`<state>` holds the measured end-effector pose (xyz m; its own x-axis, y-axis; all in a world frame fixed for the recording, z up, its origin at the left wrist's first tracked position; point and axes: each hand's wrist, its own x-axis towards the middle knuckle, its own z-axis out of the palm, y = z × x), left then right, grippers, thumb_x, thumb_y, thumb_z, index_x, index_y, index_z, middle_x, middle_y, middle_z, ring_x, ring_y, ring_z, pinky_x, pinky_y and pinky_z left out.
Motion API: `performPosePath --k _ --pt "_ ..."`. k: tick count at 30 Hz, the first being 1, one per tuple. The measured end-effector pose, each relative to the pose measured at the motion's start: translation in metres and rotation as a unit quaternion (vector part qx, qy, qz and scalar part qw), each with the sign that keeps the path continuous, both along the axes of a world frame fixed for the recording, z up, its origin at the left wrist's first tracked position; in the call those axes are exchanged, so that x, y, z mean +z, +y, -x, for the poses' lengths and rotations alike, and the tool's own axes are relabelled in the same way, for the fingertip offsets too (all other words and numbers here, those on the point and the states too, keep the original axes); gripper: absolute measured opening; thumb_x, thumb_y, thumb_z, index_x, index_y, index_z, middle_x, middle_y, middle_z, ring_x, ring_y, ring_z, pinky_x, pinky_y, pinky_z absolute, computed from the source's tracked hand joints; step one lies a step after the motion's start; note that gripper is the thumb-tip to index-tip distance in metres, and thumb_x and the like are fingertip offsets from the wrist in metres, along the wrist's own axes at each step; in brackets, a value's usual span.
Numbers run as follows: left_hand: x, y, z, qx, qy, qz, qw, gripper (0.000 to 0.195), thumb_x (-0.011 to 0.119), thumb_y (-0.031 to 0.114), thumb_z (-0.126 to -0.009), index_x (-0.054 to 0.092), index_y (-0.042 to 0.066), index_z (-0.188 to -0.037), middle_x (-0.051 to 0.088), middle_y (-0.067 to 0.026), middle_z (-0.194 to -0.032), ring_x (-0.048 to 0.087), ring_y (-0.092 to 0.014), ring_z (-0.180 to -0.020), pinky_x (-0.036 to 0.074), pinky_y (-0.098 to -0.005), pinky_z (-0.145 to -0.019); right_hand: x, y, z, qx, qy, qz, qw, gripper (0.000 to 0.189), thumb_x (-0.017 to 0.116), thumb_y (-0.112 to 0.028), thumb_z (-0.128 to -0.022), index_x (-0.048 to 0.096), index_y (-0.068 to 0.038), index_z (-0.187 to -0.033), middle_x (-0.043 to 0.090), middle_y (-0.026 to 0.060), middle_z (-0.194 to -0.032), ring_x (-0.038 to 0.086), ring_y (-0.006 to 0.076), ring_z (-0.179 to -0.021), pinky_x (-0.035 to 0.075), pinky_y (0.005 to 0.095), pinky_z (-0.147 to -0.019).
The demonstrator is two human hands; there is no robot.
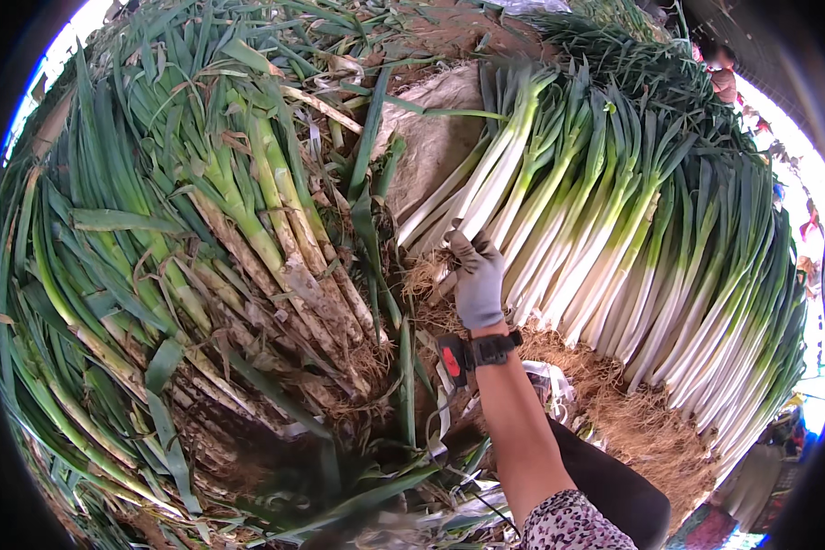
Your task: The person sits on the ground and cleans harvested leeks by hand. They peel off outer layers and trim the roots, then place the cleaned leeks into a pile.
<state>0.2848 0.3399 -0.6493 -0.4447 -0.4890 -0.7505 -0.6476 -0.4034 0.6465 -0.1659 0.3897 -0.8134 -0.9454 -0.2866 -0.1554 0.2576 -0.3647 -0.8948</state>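
Observation:
My right hand (479,275), in a grey glove with a black strap and device at the wrist, has its fingers curled around the root ends of white-stemmed leeks (498,161). These lie at the left end of a long row of cleaned leeks (591,254), their green tops pointing up the view and their brown roots (636,426) towards me. To the left spreads a heap of uncleaned leeks (247,227) with soil and dry husks on the stems. My left hand is out of view.
A pale sack (430,130) lies under the upper left end of the row. Loose leaves (378,491) and white strips litter the ground near my dark-clothed leg (612,481). More dark green leaves rise behind the row, with a person (722,72) at the upper right.

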Motion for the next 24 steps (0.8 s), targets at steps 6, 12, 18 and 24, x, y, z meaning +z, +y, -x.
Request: performPosePath --k 6,12,18,24 --pt "0.002 -0.005 0.002 -0.011 -0.003 -0.005 1.0 0.029 0.051 0.001 -0.093 0.059 -0.007 -0.12 0.066 -0.013 -0.113 0.061 -0.02 -0.105 0.045 -0.0302 -0.095 -0.062 0.007 0.007 -0.066 -0.087 -0.048 0.993 0.026 0.052 -0.004 -0.093 0.055 0.003 -0.118 0.066 0.0103 -0.104 0.064 0.021 -0.09 0.054 0.0306 -0.074" --pt "-0.008 -0.003 -0.017 -0.012 0.006 0.001 1.0 0.029 0.052 0.002 -0.094 0.059 -0.008 -0.12 0.066 -0.0134 -0.114 0.061 -0.02 -0.105 0.046 -0.031 -0.096 -0.077 -0.008 0.022 -0.041 -0.058 -0.214 0.974 0.025 0.042 0.0 -0.092 0.06 0.002 -0.111 0.064 0.0072 -0.1 0.06 0.0176 -0.082 0.049 0.0283 -0.072" --pt "0.0 -0.003 -0.015 -0.003 0.01 -0.012 1.0 0.03 0.05 0.001 -0.094 0.058 -0.008 -0.122 0.065 -0.0137 -0.115 0.061 -0.021 -0.107 0.045 -0.0317 -0.097 -0.078 -0.012 0.037 -0.106 -0.073 -0.203 0.971 0.029 0.073 -0.021 -0.085 0.067 0.004 -0.098 0.064 0.0046 -0.08 0.053 0.0142 -0.071 0.045 0.0313 -0.066" --pt "-0.002 0.002 -0.021 0.02 0.028 -0.033 0.999 0.032 0.049 0.0 -0.094 0.056 -0.008 -0.124 0.065 -0.0144 -0.116 0.06 -0.021 -0.109 0.044 -0.0327 -0.099 -0.06 -0.013 0.029 -0.096 0.006 -0.477 0.873 0.033 0.07 -0.025 -0.084 0.068 0.001 -0.104 0.069 0.0127 -0.086 0.066 0.0211 -0.082 0.051 0.0373 -0.077"
